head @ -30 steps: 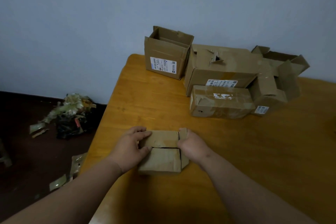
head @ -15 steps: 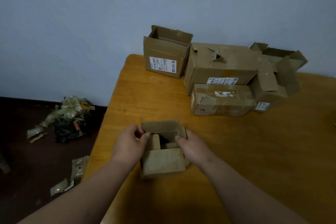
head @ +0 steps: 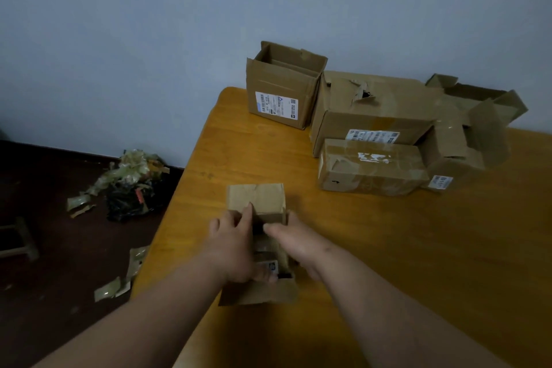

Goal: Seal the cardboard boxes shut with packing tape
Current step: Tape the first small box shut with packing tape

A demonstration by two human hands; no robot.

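A small cardboard box [head: 256,198] stands near the table's left front edge. Its far flap stands up and its near flap [head: 263,293] lies folded out toward me. A white label shows inside the opening. My left hand [head: 233,248] holds the box's left side, index finger pointing up against the far flap and thumb down inside the opening. My right hand [head: 298,243] lies over the right side, with straight fingers reaching inward across the opening. No tape roll is in view.
Several larger cardboard boxes crowd the table's far side: an open one [head: 283,89], a torn flat one [head: 373,107], a taped one [head: 370,166], and one with loose flaps [head: 475,125]. The wooden table [head: 418,248] ends at left; tape scraps [head: 128,179] litter the dark floor.
The box's flaps, pressed closed a second ago, have opened out far and near. Both hands have moved from the side flaps in over the opening.
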